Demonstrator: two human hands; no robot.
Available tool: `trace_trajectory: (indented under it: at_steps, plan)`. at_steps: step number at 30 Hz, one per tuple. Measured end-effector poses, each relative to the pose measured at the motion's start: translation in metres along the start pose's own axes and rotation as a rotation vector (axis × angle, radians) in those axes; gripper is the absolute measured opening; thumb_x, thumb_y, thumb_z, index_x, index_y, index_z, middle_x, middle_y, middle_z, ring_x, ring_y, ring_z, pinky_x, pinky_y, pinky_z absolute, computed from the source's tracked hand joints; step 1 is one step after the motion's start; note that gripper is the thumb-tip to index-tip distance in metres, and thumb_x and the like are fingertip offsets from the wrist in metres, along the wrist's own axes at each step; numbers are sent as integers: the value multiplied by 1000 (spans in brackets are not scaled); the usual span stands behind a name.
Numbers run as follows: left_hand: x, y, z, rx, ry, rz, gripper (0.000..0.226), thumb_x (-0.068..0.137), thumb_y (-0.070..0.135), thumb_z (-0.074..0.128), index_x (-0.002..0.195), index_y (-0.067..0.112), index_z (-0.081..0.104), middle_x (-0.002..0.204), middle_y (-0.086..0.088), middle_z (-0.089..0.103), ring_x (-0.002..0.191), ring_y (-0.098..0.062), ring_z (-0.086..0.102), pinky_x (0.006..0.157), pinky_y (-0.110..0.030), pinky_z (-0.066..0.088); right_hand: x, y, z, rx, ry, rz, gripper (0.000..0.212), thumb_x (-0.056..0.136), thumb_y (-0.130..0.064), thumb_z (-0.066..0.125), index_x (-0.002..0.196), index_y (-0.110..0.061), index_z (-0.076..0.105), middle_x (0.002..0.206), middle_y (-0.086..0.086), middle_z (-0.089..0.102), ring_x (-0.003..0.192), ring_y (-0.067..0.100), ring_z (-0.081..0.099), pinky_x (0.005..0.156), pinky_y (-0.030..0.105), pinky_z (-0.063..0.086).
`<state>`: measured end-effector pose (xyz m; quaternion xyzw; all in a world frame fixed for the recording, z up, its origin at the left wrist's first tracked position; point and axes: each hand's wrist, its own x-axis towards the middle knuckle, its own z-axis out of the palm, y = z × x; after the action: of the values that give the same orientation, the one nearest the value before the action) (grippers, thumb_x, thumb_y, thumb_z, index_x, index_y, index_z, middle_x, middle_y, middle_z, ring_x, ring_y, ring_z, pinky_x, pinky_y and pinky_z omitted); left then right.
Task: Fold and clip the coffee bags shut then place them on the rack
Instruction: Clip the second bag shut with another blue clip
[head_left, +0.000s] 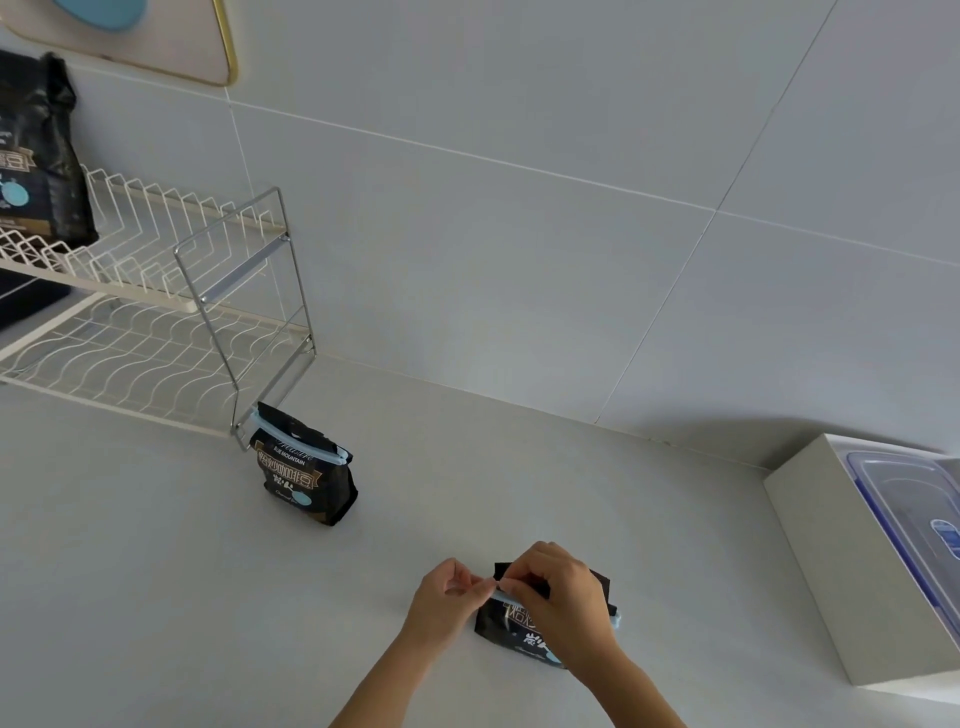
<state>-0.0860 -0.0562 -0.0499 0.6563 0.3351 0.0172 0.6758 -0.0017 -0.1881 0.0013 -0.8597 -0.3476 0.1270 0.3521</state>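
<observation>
Both hands are at the near edge of the pale grey table (156, 571). A small black foil coffee bag with white lettering (501, 626) sits on the table between and below them, largely covered by the right hand (563, 597). A light blue plastic bar clip (616, 618) lies across the folded top of this bag, and its right end projects past the right hand.

Hand state:
- The left hand (445, 597) pinches the left end of the bar clip between thumb and fingertips.
- The right hand is curled over the folded top of the coffee bag and grips it together with the clip.

A second black coffee bag (306, 480) stands on the table, well apart from the hands and just beside the foot of the rack. A second light blue clip (298, 437) closes its top. Contact between this bag and the rack cannot be determined.

The white two-tier wire rack (130, 338) stands at the left against the tiled wall, with a bare metal end frame (244, 291) on its right side. A third black coffee bag (39, 156) stands on the upper tier at the left edge of the view.

At the right edge, a white rectangular box (810, 545) rests on the table and holds a clear plastic container with a blue-edged lid (904, 493).
</observation>
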Motion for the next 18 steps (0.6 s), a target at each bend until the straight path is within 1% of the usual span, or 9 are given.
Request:
trace_trajectory:
  at_steps: [3,5,8,10,11,13,15,16,18]
  plan:
    - [2,-1,-1,29,-7,4,17,80,21,69,75,13,56,75,2,65,75,-10,62,66,-17,44,1,-1,-6,51,-23,-16,5,79,-23,69,75,-25,69,74,-14,64,75,5,58,65,25,49]
    - [2,0,-1,73,19,38,10,81,16,66,81,14,57,86,-1,65,87,-16,62,71,-19,43,2,2,-17,128,48,11,17,84,-17,64,73,-29,69,75,-13,66,75,5,62,66,20,50]
    - [-3,10,2,192,157,211,11,83,9,60,88,19,58,93,6,63,95,-9,58,75,-12,41,3,16,-37,256,238,128,30,90,-11,55,73,-32,67,79,-11,69,78,1,64,67,14,49]
    - [-9,23,9,233,241,355,14,85,10,56,87,23,60,90,12,64,90,-2,59,74,-7,42,-1,33,-45,311,321,245,31,93,-10,50,72,-27,66,76,-6,68,75,6,63,66,19,47]
    - [-12,31,13,286,240,429,13,86,13,55,86,25,60,87,14,64,88,0,59,73,-5,42,-3,41,-46,323,340,295,32,94,-10,48,72,-24,66,75,-2,68,75,12,63,66,22,47]
    - [-17,44,24,478,121,566,9,86,24,53,87,30,60,86,17,63,83,1,57,70,-7,43,-11,52,-43,307,329,344,31,94,-9,48,72,-24,65,79,0,67,79,15,62,66,23,46]
    - [-19,52,37,685,-42,685,11,85,33,50,91,30,59,90,15,63,84,-1,55,72,-14,42,-19,59,-34,259,287,341,33,93,-7,51,71,-29,63,86,-1,65,82,8,61,67,19,44]
    - [-20,53,44,767,-83,733,13,84,35,50,94,31,58,93,14,62,86,-2,53,73,-17,39,-22,61,-30,248,281,337,34,92,-7,50,71,-31,62,88,-1,63,82,5,60,66,17,43]
    - [-19,53,52,854,-70,771,15,84,36,53,97,31,57,97,12,59,90,-6,52,76,-20,33,-26,63,-23,270,304,343,35,94,-7,47,72,-30,63,88,0,63,81,2,59,65,16,43]
